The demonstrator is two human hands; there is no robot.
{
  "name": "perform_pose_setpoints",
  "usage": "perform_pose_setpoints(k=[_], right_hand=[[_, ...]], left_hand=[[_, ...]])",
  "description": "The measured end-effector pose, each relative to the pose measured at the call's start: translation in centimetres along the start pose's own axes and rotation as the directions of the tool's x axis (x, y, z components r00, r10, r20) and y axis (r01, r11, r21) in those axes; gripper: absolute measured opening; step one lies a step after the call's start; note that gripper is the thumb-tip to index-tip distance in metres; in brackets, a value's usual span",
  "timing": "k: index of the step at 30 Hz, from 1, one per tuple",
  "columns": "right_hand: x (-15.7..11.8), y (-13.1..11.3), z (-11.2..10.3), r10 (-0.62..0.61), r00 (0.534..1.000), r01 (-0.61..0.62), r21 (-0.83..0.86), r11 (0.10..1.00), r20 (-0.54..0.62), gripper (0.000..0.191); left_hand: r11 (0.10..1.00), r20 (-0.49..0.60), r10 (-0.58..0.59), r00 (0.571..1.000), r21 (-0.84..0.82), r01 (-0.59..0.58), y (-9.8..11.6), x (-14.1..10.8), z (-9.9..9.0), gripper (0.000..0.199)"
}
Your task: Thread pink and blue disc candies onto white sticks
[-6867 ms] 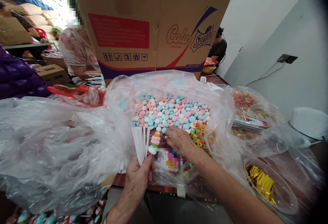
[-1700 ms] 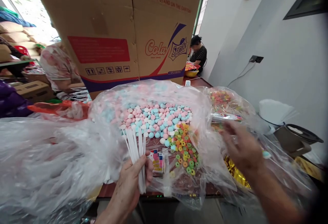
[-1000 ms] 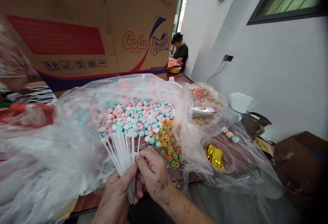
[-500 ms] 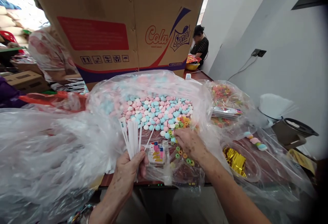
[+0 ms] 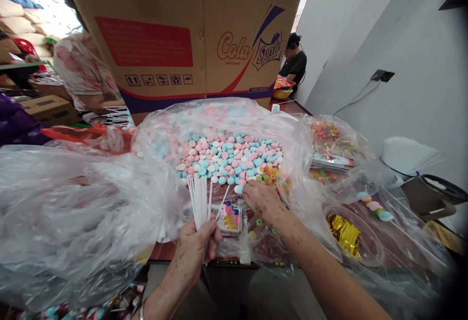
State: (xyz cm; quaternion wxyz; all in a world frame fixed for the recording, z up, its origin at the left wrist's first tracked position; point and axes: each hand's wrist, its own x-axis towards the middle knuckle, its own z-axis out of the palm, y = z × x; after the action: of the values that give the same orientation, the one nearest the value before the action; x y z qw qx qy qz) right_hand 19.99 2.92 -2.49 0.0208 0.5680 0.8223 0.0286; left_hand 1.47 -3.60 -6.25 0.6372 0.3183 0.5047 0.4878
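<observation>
A bundle of white sticks (image 5: 198,202) stands upright in my left hand (image 5: 199,242), whose fingers are wrapped round its lower part. One stick leans out to the right. My right hand (image 5: 263,202) is at the near edge of a heap of pink, blue and white candies (image 5: 226,156). Its fingertips are bent down by a blue candy (image 5: 239,190), and what lies under them is hidden. Orange and green ring candies (image 5: 269,174) lie just beyond this hand. Between the hands sits a stack of colourful cards (image 5: 231,216).
A tall carton (image 5: 157,32) stands behind the candy heap. Crumpled clear plastic (image 5: 73,203) covers the left. Gold ties (image 5: 343,234), a candy skewer (image 5: 375,207) and a dark container (image 5: 427,195) are at the right. Two people sit beyond.
The view has shifted, moving the scene rightward. My right hand has moved slightly left and up relative to the table, over the near ring candies. My left hand still holds the sticks.
</observation>
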Motion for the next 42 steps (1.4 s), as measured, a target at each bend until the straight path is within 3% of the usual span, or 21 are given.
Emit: perform_pose_setpoints(k=[4,14,19,23,28,32,36,42], right_hand=[[1.1,-0.3,0.1,0.006,0.999,-0.007,-0.015,1.0,-0.038,0.02],[3.2,-1.1,0.5,-0.166,0.986,0.167,-0.014,0.986,0.008,0.03],[3.5,-0.5,0.0,-0.153,0.987,0.147,0.093,0.985,0.054,0.037],[3.7,0.3,0.2,-0.168,0.984,0.148,0.246,0.958,0.062,0.02],[3.8,1.1,1.7,-0.081,0.992,0.107,0.315,0.943,-0.093,0.022],[3.3,1.6,2.4,-0.05,0.97,0.124,0.311,0.942,-0.237,0.02],[2.6,1.4,3.0,-0.128,0.935,0.213,0.237,0.948,-0.331,0.021],[2.4,0.2,4.7,-0.251,0.904,0.297,0.087,0.951,-0.346,0.021]], left_hand=[[1.0,0.009,-0.005,1.0,-0.011,0.005,-0.1,0.0,0.0,0.038],[1.0,0.018,-0.002,1.0,-0.028,0.003,-0.3,-0.1,-0.3,0.037],[0.999,0.029,-0.001,1.0,-0.039,0.002,-0.5,0.1,-0.4,0.037],[0.999,0.04,0.004,0.999,-0.044,-0.002,-0.7,0.2,-0.6,0.036],[0.999,0.035,0.007,0.999,-0.041,-0.006,-0.8,0.2,-0.6,0.037],[0.999,0.02,0.001,1.0,-0.051,0.0,-0.8,0.2,-0.5,0.038],[0.999,0.024,0.007,1.0,-0.054,-0.006,-0.7,0.1,-0.5,0.039],[0.999,0.012,0.01,1.0,-0.05,-0.009,-0.7,0.1,-0.4,0.039]])
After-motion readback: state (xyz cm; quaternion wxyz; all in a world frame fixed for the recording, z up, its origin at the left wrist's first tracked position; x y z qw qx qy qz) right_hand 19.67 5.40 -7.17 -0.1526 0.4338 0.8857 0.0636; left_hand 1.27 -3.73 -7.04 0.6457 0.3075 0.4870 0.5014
